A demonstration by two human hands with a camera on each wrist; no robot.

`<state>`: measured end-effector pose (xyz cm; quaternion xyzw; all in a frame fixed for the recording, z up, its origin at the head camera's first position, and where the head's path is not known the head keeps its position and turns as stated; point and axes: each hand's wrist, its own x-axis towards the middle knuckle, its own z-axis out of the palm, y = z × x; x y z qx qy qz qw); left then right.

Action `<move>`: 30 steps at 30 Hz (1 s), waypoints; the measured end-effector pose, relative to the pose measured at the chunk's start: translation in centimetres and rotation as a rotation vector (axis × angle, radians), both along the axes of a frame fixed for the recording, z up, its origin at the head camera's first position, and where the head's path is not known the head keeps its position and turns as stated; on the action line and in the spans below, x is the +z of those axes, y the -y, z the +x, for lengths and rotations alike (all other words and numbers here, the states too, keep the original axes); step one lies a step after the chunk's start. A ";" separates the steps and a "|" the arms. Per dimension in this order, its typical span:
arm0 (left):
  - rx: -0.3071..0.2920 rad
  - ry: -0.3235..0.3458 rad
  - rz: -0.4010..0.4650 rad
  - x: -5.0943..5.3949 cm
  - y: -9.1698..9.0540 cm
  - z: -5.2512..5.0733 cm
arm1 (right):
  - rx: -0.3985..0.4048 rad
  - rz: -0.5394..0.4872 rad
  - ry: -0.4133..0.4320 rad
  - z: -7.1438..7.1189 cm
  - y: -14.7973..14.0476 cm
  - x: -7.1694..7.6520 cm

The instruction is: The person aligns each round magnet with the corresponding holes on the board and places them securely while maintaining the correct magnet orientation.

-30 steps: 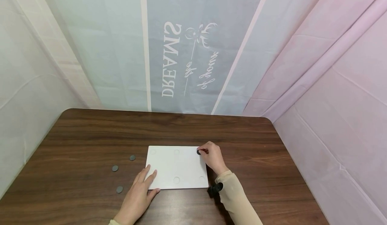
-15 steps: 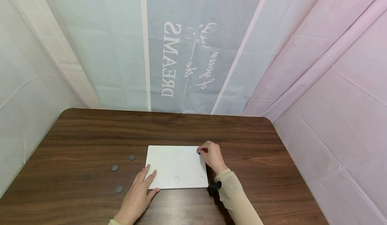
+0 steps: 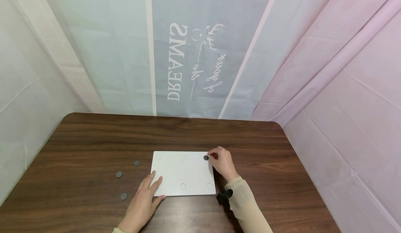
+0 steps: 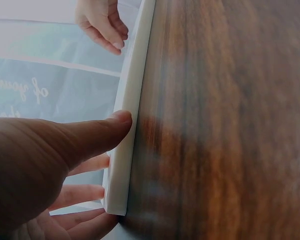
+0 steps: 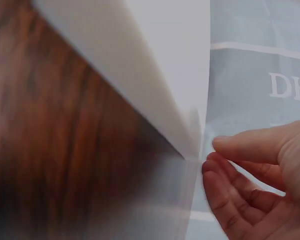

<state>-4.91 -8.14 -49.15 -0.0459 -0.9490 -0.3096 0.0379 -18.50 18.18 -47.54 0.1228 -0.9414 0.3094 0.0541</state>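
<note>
A white rectangular board with shallow round recesses lies on the table. My left hand rests on its near left corner, fingers spread; in the left wrist view the thumb touches the board's side edge. At the far right corner a dark round disc lies on the board. Right beside that disc is my right hand, its thumb and fingers bent. In the right wrist view the thumb stands slightly apart from the fingertips, with nothing between them.
Three more dark discs lie on the brown wooden table left of the board: one disc farthest back, another disc, and a disc nearest me. A printed cloth backdrop hangs behind the table.
My right hand has let go of the dark disc and moved slightly right, so the disc now shows flat at the board's corner. My left hand has not moved.
</note>
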 end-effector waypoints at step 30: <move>0.005 -0.001 -0.003 -0.1 0.1 0.1 | -0.045 0.216 0.017 0.9 -4.3 -0.3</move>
